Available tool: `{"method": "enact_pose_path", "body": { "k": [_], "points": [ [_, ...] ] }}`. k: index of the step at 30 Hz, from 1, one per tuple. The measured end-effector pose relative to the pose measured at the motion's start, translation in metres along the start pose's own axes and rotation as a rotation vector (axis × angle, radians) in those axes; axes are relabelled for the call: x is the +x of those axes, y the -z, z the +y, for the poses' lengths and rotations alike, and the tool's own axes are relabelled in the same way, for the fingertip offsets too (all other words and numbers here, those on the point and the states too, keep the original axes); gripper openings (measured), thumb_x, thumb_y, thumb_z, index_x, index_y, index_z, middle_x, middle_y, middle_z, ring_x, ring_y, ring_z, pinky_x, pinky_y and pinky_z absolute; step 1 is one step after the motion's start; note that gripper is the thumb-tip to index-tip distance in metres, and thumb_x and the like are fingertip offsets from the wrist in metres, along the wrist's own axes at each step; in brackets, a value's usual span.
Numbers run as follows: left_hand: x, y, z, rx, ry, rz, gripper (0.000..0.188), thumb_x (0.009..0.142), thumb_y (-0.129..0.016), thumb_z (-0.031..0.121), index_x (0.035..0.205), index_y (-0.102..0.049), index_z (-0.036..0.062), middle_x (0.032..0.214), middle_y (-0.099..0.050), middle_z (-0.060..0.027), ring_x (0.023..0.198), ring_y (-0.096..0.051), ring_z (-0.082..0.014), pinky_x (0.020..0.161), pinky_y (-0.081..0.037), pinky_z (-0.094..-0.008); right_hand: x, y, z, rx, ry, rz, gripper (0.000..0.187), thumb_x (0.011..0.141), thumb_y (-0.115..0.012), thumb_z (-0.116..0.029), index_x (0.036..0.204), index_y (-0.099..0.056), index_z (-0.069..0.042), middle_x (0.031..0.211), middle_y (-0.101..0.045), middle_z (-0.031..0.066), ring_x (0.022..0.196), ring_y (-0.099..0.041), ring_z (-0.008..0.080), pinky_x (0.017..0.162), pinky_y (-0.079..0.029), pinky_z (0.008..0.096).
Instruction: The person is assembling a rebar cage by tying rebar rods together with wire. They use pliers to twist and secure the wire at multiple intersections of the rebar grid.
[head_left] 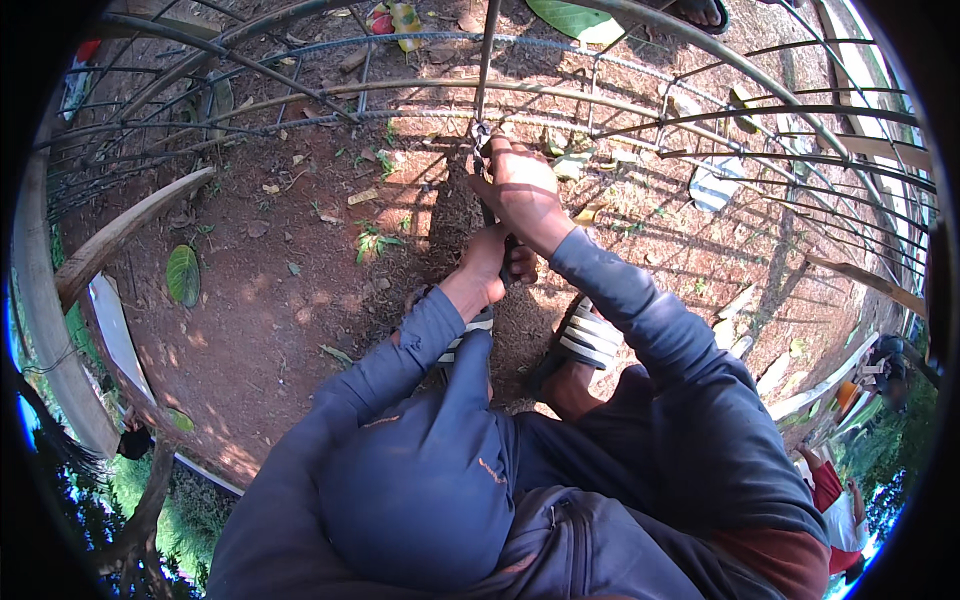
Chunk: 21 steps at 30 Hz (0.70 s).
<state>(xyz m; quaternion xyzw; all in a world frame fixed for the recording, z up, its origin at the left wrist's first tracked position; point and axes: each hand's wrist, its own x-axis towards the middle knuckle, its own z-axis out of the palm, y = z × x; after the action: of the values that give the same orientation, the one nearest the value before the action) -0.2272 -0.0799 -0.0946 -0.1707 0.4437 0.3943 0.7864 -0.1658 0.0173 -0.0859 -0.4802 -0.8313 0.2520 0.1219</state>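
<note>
My left hand [487, 262] is closed around the dark handle of a long hand tool [511, 246], whose exact kind I cannot make out. Its shaft appears to run up toward a shiny metal head [481, 132], set where an upright steel bar [487, 60] meets a ribbed crosswise rebar [420, 115]. Just above the left hand, my right hand [523, 190] has its fingers bent together beside that metal head. What those fingers pinch is hidden by the hand itself.
A rebar cage [640, 110] curves across the far side. Wooden poles [135, 235] stand at left. Leaves, one green leaf [183, 276] among them, lie on the reddish soil. My striped sandals [590, 335] are below my hands. Another person's foot [703, 12] shows at top right.
</note>
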Motion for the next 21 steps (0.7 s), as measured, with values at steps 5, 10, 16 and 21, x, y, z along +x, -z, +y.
{"method": "enact_pose_path", "body": {
  "k": [5,10,16,21],
  "points": [
    [0.004,-0.022,-0.013,-0.093,-0.102,0.078,0.022,0.102,-0.045,0.027,0.087,-0.048,0.0111,0.060,-0.039,0.0003,0.049,-0.039,-0.0159,0.049,-0.035,-0.0352,0.004,0.008,0.003,0.045,-0.031,-0.078,0.041,0.083,-0.078,-0.033,0.103,-0.060,-0.002,0.090,-0.068,0.0187,0.085,-0.068,0.0370,0.076,-0.053,0.0461],
    [-0.002,0.011,-0.011,-0.029,-0.097,-0.227,0.019,0.102,-0.057,0.025,0.102,-0.056,0.0056,0.075,-0.057,-0.0051,0.068,-0.060,-0.0214,0.070,-0.052,-0.0406,-0.002,0.008,0.023,0.073,0.050,-0.043,0.042,0.087,-0.074,-0.035,0.109,-0.059,-0.003,0.092,-0.066,0.0189,0.091,-0.066,0.0373,0.079,-0.053,0.0468],
    [-0.046,0.031,-0.022,-0.007,-0.075,-0.196,0.030,0.103,-0.060,0.029,0.120,-0.058,0.0045,0.101,-0.068,-0.0135,0.087,-0.071,-0.0264,0.080,-0.061,-0.0398,-0.007,0.000,0.068,0.823,-0.277,-0.343,0.033,0.090,-0.073,-0.023,0.112,-0.067,0.001,0.103,-0.070,0.0116,0.084,-0.071,0.0204,0.068,-0.059,0.0322],
    [-0.067,0.066,0.001,0.168,-0.308,0.115,0.042,0.100,-0.063,0.035,0.128,-0.055,0.0042,0.102,-0.068,-0.0143,0.094,-0.070,-0.0243,0.076,-0.061,-0.0374,-0.001,0.053,0.045,1.320,-0.419,-0.457,0.031,0.096,-0.067,-0.020,0.119,-0.064,0.002,0.109,-0.071,0.0103,0.093,-0.070,0.0188,0.077,-0.060,0.0307]
  ]
}}
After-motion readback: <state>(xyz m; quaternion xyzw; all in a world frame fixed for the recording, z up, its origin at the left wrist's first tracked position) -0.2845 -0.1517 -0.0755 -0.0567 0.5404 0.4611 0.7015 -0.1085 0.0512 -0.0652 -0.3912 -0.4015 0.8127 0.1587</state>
